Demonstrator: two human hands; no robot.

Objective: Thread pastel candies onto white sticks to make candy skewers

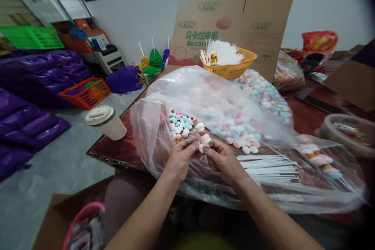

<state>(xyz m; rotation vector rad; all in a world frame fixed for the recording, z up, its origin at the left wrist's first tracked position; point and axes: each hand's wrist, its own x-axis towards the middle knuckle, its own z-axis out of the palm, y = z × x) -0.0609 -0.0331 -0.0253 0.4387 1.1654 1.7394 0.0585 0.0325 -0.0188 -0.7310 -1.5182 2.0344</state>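
In the head view, both my hands meet over a clear plastic sheet [164, 103] at the table's near side. A candy skewer [199, 127] of pink, white, red and green pieces points away from me between them. My left hand [180, 159] pinches its near end, with thumb and forefinger closed. At that same end, my right hand [224, 159] has its fingers closed on a pink piece. Fingers partly hide the stick. Just beyond lie small pink, white and blue candies [181, 123], and larger ones [243, 140] are heaped to the right. White sticks [269, 168] lie beside my right wrist.
Threaded candy skewers [319, 158] lie under plastic at the right, near a round tub [348, 136]. A yellow basket [234, 71] of white sticks stands before a cardboard box [216, 27]. A lidded cup [107, 123] stands at the table's left edge. Purple bundles [29, 117] fill the far left.
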